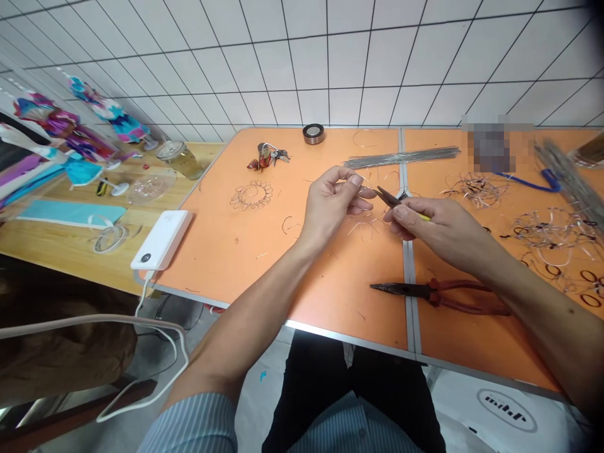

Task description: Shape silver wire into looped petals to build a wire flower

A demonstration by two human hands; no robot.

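Observation:
My left hand (330, 201) pinches a thin wire (368, 190) between thumb and fingers above the orange table (283, 283). My right hand (434, 226) is closed around small pliers (387, 197) with a bit of yellow handle showing. Their dark jaws point left, close to the wire; whether they grip it I cannot tell. Under the hands lies a looped wire shape (365, 228), partly covered. A round, flower-like wire ring (251, 195) rests left of my left hand. Red-handled long-nose pliers (441, 293) lie in front of my right hand, across the table's seam.
Behind my hands lie a bundle of straight wires (401, 157), a tape roll (313, 133) and keys (268, 156). Tangled wire pieces (552, 228) cover the right side. A white power bank (163, 240) with a cable sits at the left edge, near a drink cup (179, 158).

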